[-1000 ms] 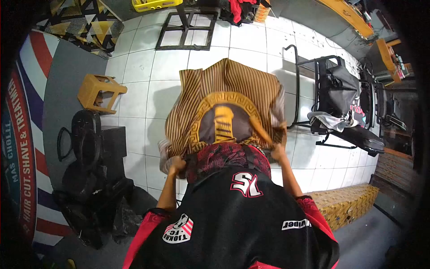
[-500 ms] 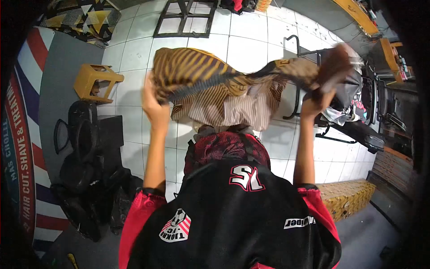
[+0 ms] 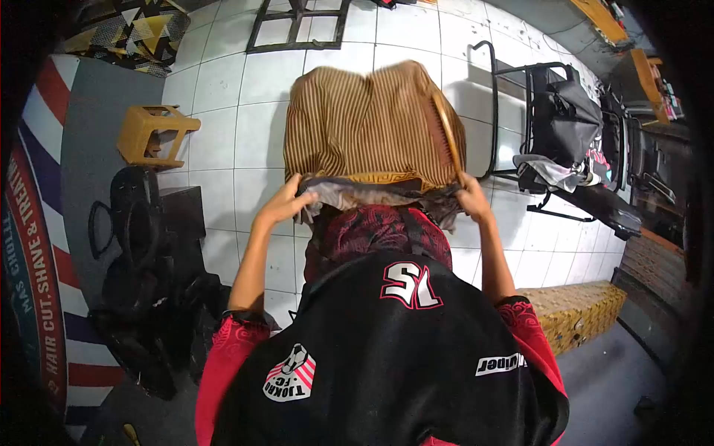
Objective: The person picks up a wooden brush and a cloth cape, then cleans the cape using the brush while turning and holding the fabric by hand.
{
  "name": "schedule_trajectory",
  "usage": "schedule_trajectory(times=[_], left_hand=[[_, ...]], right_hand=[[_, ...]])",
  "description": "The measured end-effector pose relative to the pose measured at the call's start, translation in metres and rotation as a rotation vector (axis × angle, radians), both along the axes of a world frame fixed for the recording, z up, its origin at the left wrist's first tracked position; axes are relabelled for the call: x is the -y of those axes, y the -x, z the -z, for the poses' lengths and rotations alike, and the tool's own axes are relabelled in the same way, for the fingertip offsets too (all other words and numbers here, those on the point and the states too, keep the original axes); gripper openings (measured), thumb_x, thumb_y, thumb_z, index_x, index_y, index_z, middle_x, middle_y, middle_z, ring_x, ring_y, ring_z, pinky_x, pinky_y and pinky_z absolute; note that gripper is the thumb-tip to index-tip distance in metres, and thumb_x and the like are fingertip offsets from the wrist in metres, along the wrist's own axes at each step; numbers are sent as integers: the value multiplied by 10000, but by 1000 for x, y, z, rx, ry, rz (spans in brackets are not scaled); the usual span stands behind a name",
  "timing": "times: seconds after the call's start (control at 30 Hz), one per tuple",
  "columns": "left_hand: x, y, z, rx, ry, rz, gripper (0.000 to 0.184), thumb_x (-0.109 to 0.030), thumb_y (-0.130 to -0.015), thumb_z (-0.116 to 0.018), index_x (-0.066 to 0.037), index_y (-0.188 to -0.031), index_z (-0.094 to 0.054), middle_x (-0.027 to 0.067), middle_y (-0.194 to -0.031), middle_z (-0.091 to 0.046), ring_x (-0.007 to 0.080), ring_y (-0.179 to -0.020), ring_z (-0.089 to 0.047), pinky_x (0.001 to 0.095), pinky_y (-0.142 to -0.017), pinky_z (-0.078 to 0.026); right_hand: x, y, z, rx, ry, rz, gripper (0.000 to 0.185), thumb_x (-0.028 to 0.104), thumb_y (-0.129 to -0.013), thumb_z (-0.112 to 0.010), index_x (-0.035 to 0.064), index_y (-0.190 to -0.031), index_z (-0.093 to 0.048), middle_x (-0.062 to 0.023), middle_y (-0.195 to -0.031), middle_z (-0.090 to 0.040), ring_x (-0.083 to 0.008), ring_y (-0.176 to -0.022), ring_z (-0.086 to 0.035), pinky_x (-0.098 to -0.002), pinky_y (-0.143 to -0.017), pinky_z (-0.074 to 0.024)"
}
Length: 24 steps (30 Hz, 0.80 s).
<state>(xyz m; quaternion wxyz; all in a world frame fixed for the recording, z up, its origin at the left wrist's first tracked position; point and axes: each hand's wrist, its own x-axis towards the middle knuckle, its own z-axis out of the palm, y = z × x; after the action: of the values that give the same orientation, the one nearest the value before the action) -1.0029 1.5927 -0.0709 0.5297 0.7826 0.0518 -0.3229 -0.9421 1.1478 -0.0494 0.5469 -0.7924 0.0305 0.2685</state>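
Observation:
A striped brown and tan cloth [image 3: 372, 119] billows out in front of my body, above the tiled floor. Its near side has a dark band and a gold key-pattern trim, bunched and folded at waist height. My left hand [image 3: 286, 203] is closed on the left corner of this edge. At the right corner, my right hand [image 3: 474, 198] grips the fabric, with the fingers partly hidden by the folds. A gold border strip runs up the cloth's right side from that hand.
A yellow plastic stool [image 3: 152, 137] and a black chair [image 3: 134, 215] are on the left. To the right, a black metal-framed chair [image 3: 513, 111] stands near a black bag [image 3: 569, 111]. A yellow patterned box [image 3: 573, 316] sits at lower right.
Both hands have come lower and nearer my body, the right one also leftward. The cloth, twisted and raised before, is now spread wide and billowing away from me.

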Motion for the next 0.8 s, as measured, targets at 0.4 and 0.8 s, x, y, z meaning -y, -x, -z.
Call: schedule_trajectory(times=[0.4,0.8], left_hand=[[11,68,-143,-376,114,39,531,-340,-927,-440,-76,-1367,-305,136,-1312,-430,243,-1161,-441,298,-992,-304],[24,47,47,-223,70,-169,377,-365,-888,-510,-27,-1033,-595,126,-1059,-615,207,-947,-572,293,-823,-433]], right_hand=[[49,88,-85,-270,-414,-122,579,134,-777,-559,-62,-1290,-376,-133,-1298,-427,-201,-1211,-372,-312,-1035,-238],[15,44,-18,-530,-88,-91,686,526,-851,-429,-31,-1253,-435,-144,-1186,-528,-237,-1009,-530,-343,-889,-403]])
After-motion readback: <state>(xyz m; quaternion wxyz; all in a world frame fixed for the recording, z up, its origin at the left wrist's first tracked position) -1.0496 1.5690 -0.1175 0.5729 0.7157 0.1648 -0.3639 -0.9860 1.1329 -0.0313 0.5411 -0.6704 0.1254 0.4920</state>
